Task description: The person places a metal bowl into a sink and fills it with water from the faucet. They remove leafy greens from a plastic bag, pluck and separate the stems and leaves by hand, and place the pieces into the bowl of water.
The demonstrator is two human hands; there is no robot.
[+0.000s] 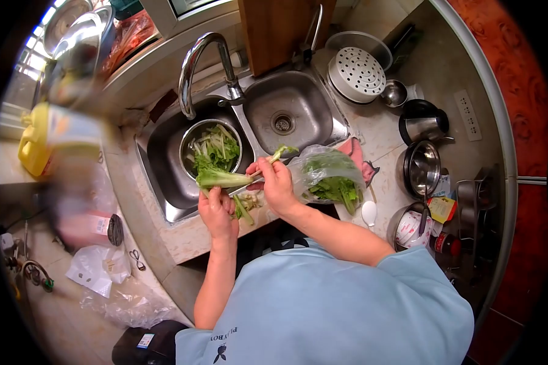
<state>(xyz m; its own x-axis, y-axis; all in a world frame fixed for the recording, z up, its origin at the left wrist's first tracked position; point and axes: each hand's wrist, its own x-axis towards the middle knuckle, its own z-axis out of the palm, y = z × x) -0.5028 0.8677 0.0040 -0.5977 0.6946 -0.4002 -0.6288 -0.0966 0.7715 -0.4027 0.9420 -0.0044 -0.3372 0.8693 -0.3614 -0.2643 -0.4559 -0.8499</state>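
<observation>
Between my hands, over the front edge of the sink, is a leafy lettuce stalk. My left hand is closed on its leafy end from below. My right hand pinches the pale root end, and a small leaf piece sticks up beside its fingers. Just beyond, a metal bowl in the left basin holds torn greens. Trimmed scraps lie on the counter below my hands. Right of my right hand, a clear plastic bag holds more leafy greens.
A chrome faucet arches over the left basin; the right basin shows its drain. Rightward are a pink cloth, a white spoon, a perforated white steamer and metal pots. A yellow jug and plastic bags stand left.
</observation>
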